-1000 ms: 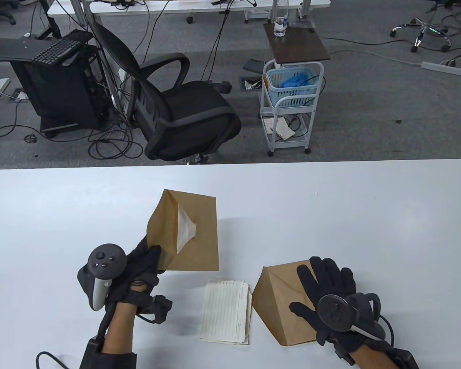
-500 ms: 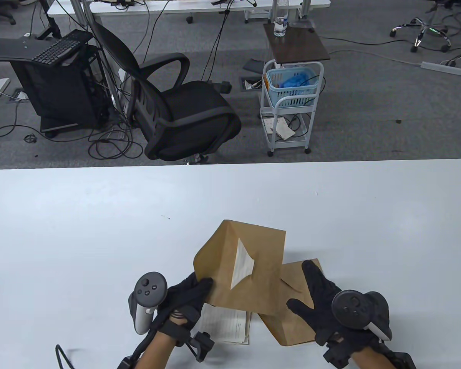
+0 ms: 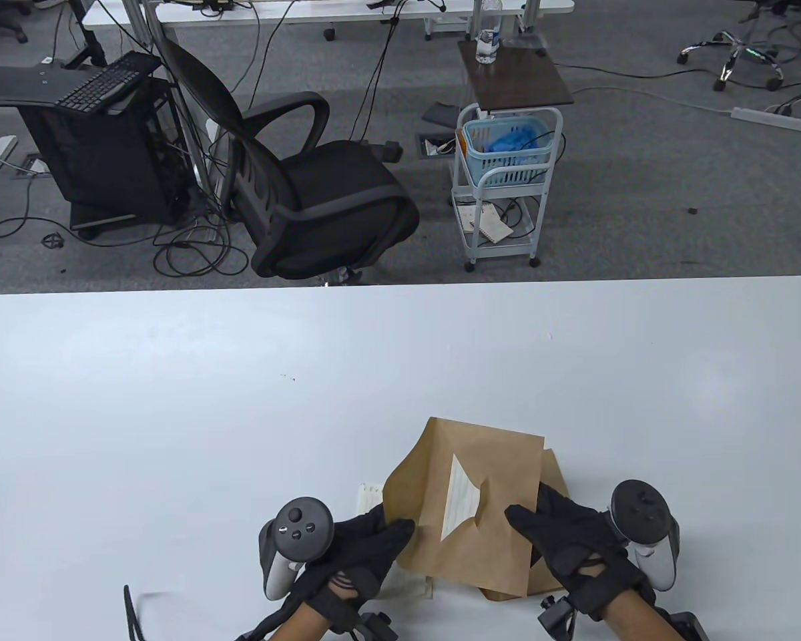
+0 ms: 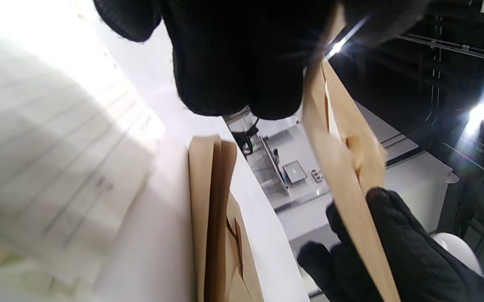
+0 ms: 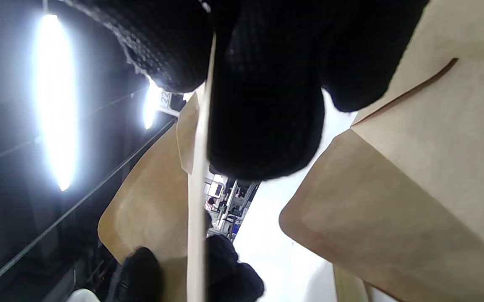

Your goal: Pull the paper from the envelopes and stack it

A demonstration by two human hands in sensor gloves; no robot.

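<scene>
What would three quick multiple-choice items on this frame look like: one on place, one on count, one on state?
1. Where does the lined paper stack lie?
A. Mostly under the held envelope
B. On the far table edge
C. On the chair

2. How many brown envelopes show?
A. One
B. Two
C. Four

3. How is the upper envelope held?
A. Lying free
B. By one hand
C. By both hands

Key: 1 A, only a paper corner and lower edge peek out beside the left hand. 2 B, the second envelope lies on the table beneath the upper one. 3 C, left hand and right hand each grip a side.
</scene>
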